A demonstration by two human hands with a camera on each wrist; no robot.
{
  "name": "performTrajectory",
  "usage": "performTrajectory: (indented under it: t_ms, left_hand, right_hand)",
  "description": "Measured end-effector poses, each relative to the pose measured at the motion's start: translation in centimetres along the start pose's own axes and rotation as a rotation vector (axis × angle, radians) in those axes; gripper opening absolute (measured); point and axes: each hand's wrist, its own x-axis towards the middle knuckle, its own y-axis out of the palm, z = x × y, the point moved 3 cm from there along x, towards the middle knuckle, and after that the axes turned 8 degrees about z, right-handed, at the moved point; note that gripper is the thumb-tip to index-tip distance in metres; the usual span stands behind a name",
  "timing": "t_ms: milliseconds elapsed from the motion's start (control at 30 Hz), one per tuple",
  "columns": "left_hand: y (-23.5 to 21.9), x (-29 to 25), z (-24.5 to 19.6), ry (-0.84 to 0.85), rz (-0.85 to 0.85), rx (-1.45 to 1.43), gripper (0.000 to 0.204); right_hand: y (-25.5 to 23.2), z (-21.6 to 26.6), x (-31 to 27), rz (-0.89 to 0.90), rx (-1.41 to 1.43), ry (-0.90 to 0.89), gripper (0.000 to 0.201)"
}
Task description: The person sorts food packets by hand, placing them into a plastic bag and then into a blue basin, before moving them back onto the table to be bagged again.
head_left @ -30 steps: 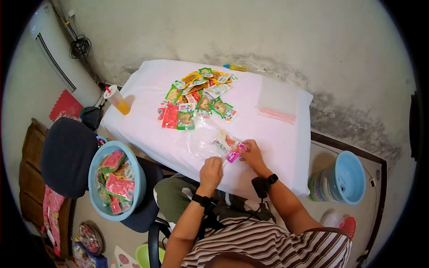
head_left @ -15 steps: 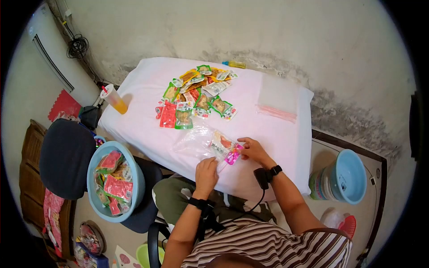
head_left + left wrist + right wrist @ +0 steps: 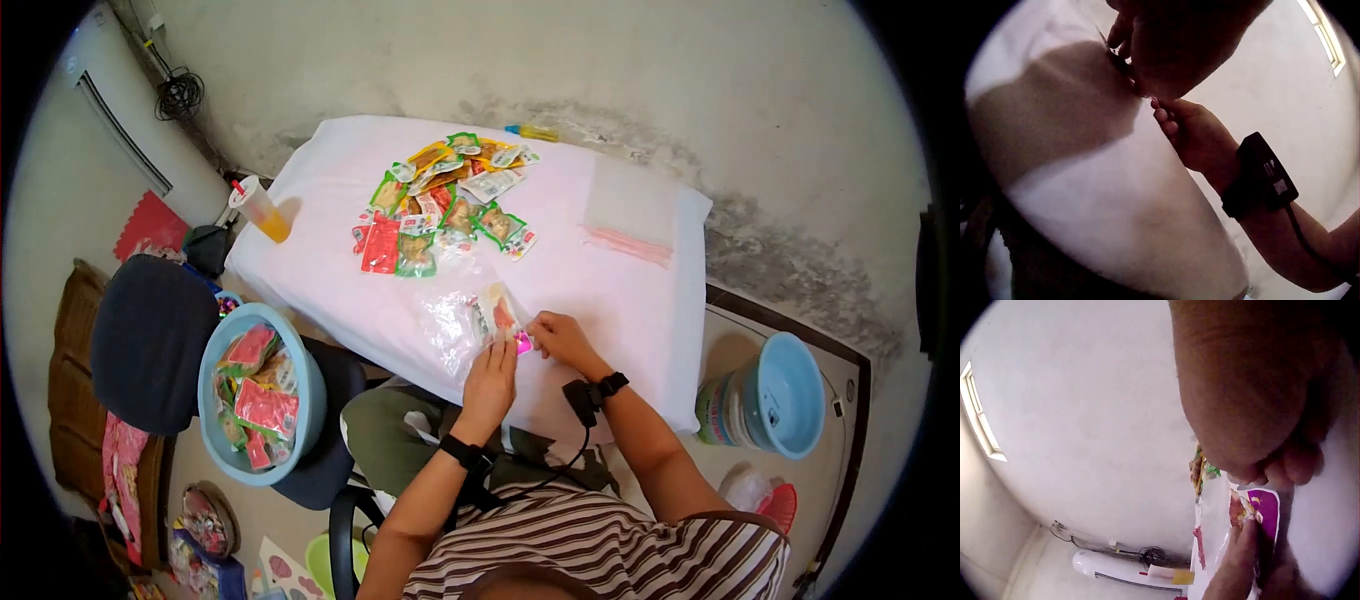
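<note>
A clear plastic bag (image 3: 450, 315) lies on the white-covered table, with a snack packet (image 3: 497, 303) in it and a bright pink-purple packet (image 3: 524, 343) at its near end. My left hand (image 3: 488, 385) rests over the near end, fingers extended across the packets. In the right wrist view its fingers (image 3: 1242, 550) lie along the purple packet (image 3: 1267, 509). My right hand (image 3: 562, 340) is at the right side, its fingertips curled in and pinching the bag's edge. The left wrist view shows these pinching fingers (image 3: 1163, 119) close beside the left hand (image 3: 1179, 44).
A pile of colourful snack packets (image 3: 440, 200) lies at the table's far middle. Flat clear bags (image 3: 628, 215) are stacked at far right, and a cup of orange drink (image 3: 262, 210) stands at left. A blue basin (image 3: 315, 400) of packets sits on a chair; another blue basin (image 3: 790, 395) stands right.
My left hand has moved right and forward onto the packets, its fingers now straighter and covering much of the pink one. My right hand stays beside the bag, fingers drawn in more.
</note>
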Motion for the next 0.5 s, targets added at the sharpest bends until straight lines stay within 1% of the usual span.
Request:
performTrajectory:
  t_ms: [67, 100, 167, 200, 233, 267, 300, 333, 367, 400, 500]
  left_hand:
    - [-0.3, 0.6, 0.3, -0.085, 0.078, -0.008, 0.046]
    - [-0.1, 1.0, 0.5, -0.084, 0.079, -0.002, 0.046]
    - [0.4, 1.4, 1.2, -0.158, 0.025, 0.069, 0.048]
    - [0.2, 1.6, 1.1, -0.156, 0.026, 0.074, 0.048]
    - [0.0, 2.0, 1.3, -0.215, 0.041, 0.013, 0.05]
    - [-0.1, 2.5, 1.5, -0.271, 0.057, -0.05, 0.053]
    - [0.1, 3.0, 1.7, -0.262, 0.055, -0.046, 0.053]
    - [0.3, 3.2, 1.9, -0.258, 0.018, -0.076, 0.055]
    - [0.5, 3.3, 2.2, -0.257, -0.018, -0.106, 0.057]
    - [0.4, 3.6, 2.3, -0.255, -0.015, -0.105, 0.057]
    - [0.7, 5.0, 2.6, -0.217, 0.026, -0.162, 0.06]
  right_hand:
    - [0.0, -0.8, 0.2, 0.008, -0.018, -0.02, 0.027]
    - [0.1, -0.7, 0.2, 0.009, -0.038, -0.038, 0.027]
    - [0.2, -0.7, -0.2, 0.012, -0.068, -0.041, 0.025]
    - [0.2, -0.5, -0.3, 0.013, -0.104, -0.042, 0.024]
    - [0.3, -0.8, -0.3, 0.009, -0.103, -0.051, 0.024]
    - [0.5, -1.3, -0.2, -0.014, -0.193, -0.144, 0.022]
    - [0.5, -0.8, -0.3, -0.038, -0.283, -0.235, 0.02]
    - [0.3, -0.7, -0.4, -0.046, -0.28, -0.236, 0.02]
    - [0.4, -0.6, -0.7, -0.02, -0.321, -0.257, 0.015]
    - [0.6, -0.3, -0.9, 0.009, -0.361, -0.277, 0.011]
    - [0.5, -0.5, -1.0, 0.032, -0.32, -0.319, 0.011]
